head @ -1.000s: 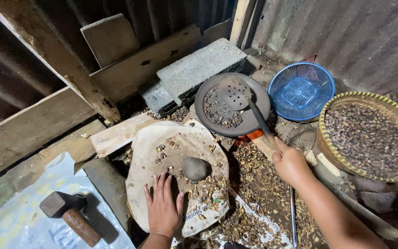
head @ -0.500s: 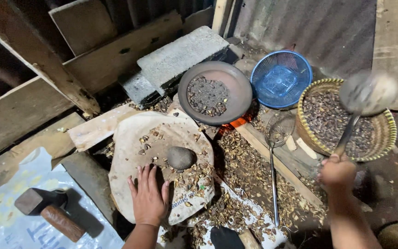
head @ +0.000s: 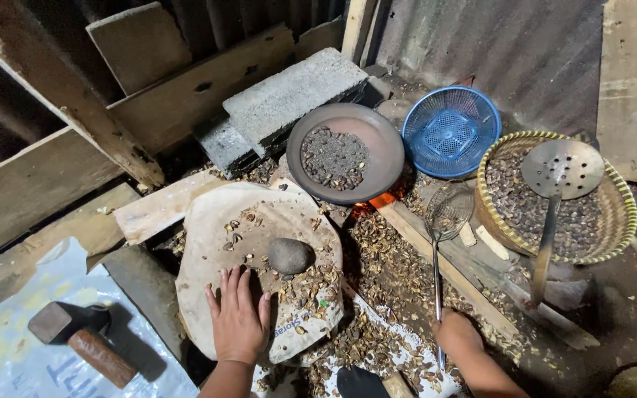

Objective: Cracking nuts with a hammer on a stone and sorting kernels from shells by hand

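My left hand (head: 237, 318) lies flat with fingers spread on a pale cloth-covered round slab (head: 219, 221) strewn with cracked shells. A smooth grey stone (head: 290, 255) sits just above the fingertips. My right hand (head: 455, 335) is closed around the thin handle of a wire mesh skimmer (head: 447, 210), whose head rests on a plank. A perforated metal ladle (head: 562, 169) lies across a woven basket (head: 624, 221) full of dark nuts, with no hand on it.
A dark round pan (head: 385, 147) of roasted nuts sits over glowing embers (head: 377, 200). A blue plastic strainer (head: 451, 133) stands beside it. Concrete blocks (head: 296, 92) and wooden planks line the back. A hammer (head: 75, 335) lies at lower left. Shells (head: 385, 265) litter the ground.
The perforated ladle went from the pan to the woven basket and was let go. My right hand dropped down and took the wire skimmer's handle. My left hand stayed on the slab.
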